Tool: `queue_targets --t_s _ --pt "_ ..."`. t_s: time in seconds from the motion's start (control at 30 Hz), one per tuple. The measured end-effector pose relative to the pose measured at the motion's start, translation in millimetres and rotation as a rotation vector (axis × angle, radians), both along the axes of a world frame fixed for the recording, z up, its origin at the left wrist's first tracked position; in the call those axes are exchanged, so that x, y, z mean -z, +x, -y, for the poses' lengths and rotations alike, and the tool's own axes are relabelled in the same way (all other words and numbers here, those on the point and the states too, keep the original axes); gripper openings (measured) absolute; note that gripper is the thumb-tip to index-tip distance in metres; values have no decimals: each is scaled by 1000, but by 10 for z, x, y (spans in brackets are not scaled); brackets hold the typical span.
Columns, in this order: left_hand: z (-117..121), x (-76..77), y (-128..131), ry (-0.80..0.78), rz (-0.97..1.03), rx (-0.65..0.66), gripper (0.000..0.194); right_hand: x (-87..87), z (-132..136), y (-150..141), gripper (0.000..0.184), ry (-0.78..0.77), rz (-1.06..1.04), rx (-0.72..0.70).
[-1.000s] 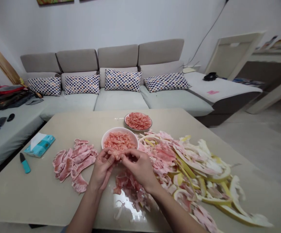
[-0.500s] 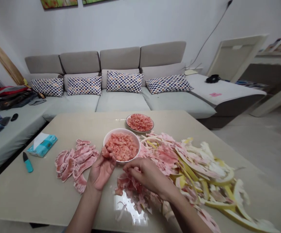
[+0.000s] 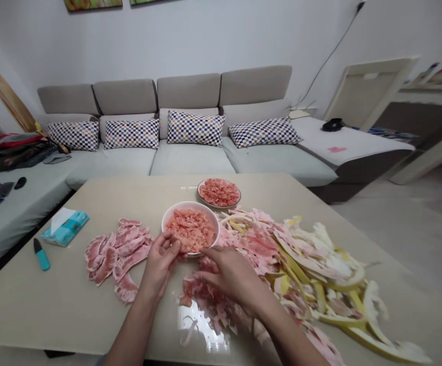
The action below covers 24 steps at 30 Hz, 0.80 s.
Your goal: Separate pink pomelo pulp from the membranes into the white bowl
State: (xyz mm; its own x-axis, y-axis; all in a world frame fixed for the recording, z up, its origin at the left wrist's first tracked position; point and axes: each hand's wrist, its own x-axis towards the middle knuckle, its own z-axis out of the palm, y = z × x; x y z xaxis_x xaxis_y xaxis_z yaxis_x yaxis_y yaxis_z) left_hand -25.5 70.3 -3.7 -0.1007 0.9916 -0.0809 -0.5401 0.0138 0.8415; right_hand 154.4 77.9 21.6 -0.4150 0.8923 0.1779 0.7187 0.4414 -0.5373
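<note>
Head view | keeping white bowl [image 3: 190, 205] at 12 o'clock of hands, likely for easy reach; keeping pink segments [image 3: 130, 247] at 9, peel heap [image 3: 295, 267] at 3, probably separating fruit from waste | apparently pinching pulp piece [image 3: 182, 247] in left hand [image 3: 161, 264] over bowl's 7 o'clock rim | holding right hand [image 3: 230, 277] loose, thumb and fingers apart

Both bare forearms come in from the bottom edge, left forearm [image 3: 135, 325] and right forearm [image 3: 287, 328] angled inward, bare left hand [image 3: 161, 262] with fingers curled near the thumb, bare right hand [image 3: 230, 272] back-up, thumb spread below extended fingers, hands apart.
</note>
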Motion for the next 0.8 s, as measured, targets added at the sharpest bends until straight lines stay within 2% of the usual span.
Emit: queue_targets --t_s 0.07,0.17,0.37,0.47,0.63,0.8 --pt "-6 24 25 11 -112 -8 34 6 -28 -6 32 -19 -145 25" --pt "-9 36 42 21 -216 4 33 43 -79 -78 40 -12 -385 39" --pt "-7 47 49 31 -249 59 34 61 -127 -215 14 -42 -583 -10" --pt "-3 57 55 23 -227 74 34 46 -141 -209 12 -103 -623 -25" --pt "6 43 58 -17 -189 74 37 99 -216 -163 21 -258 -686 -59" --pt "-4 59 42 -63 -64 85 36 205 -285 -162 32 -520 -890 -70"
